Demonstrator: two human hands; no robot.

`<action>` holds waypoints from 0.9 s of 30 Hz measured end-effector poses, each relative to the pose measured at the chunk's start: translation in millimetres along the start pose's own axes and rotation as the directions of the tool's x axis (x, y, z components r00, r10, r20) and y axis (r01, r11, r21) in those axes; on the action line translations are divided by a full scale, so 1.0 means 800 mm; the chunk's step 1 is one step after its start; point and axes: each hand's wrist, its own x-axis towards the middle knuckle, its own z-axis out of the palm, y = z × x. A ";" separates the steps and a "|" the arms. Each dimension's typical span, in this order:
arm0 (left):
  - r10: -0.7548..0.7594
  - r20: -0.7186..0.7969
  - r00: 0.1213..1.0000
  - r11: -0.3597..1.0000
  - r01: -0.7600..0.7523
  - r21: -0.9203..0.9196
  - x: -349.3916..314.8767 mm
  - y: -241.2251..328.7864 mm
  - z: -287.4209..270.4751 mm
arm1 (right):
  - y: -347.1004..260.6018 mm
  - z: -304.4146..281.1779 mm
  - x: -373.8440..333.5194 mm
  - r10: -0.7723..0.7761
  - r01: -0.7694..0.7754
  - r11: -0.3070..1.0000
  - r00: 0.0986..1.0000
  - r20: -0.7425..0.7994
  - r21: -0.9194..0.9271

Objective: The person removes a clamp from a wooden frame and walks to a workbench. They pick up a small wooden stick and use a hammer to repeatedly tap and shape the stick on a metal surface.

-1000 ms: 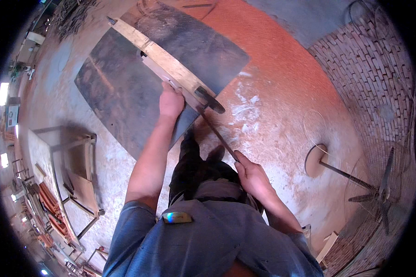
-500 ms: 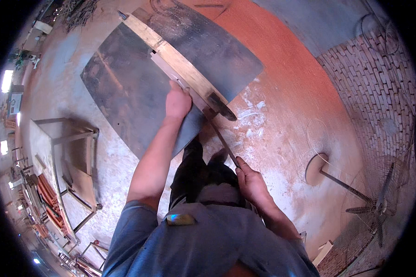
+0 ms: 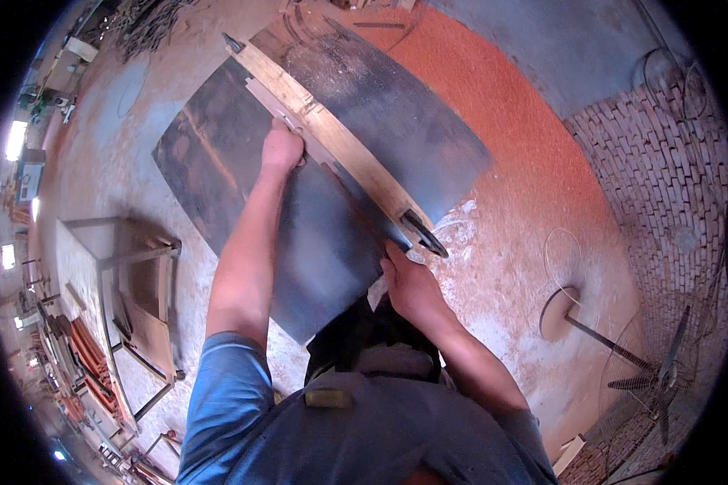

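A long pale wooden beam (image 3: pixel 332 125) slants across a large dark sheet (image 3: pixel 315 267), with a dark pointed metal piece (image 3: pixel 423 233) at its near end and another (image 3: pixel 233 42) at its far end. Along the beam's left side runs a narrow pinkish strip (image 3: pixel 265 99). My left hand (image 3: pixel 283 149) is closed on this strip, partway down its length. Closer to my body, my right hand (image 3: pixel 408 279) grips the near end of a long thin dark bar (image 3: pixel 354 202). The bar lies along the beam, its far end near the strip; its exact kind is unclear.
A standing fan with a round base (image 3: pixel 560 314) is at the right, before stacked bricks (image 3: pixel 655 153). An upturned table-like frame (image 3: pixel 141 259) stands left, beside reddish timber lengths (image 3: pixel 93 356). Orange-red powder (image 3: pixel 493 105) covers floor beyond the sheet.
My right hand has pushed forward with the thin bar, coming close to the beam's near end. My left hand appears slightly farther up and left. The whole view has shifted a little.
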 end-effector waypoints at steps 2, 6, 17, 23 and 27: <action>-0.004 0.007 1.000 1.000 0.004 0.020 0.037 -0.006 -0.016 | -0.013 0.013 0.030 -0.116 0.115 0.993 0.990 -0.079 -0.018; -0.011 0.009 1.000 0.999 0.010 0.046 0.103 -0.017 -0.052 | -0.049 0.026 0.096 -0.054 0.054 0.998 0.998 0.015 -0.011; -0.144 0.068 0.987 0.978 0.131 0.162 0.171 -0.005 -0.124 | -0.111 0.028 0.162 -0.150 0.154 0.988 0.982 0.111 -0.024; 0.126 0.183 0.975 0.587 0.076 -0.806 0.012 -0.039 -0.095 | -0.027 -0.025 0.003 -0.046 0.032 0.993 0.992 0.119 0.117; 0.176 0.214 0.961 0.495 0.101 -0.863 -0.152 -0.049 -0.009 | 0.050 -0.044 -0.096 0.167 -0.171 0.949 0.985 0.040 0.263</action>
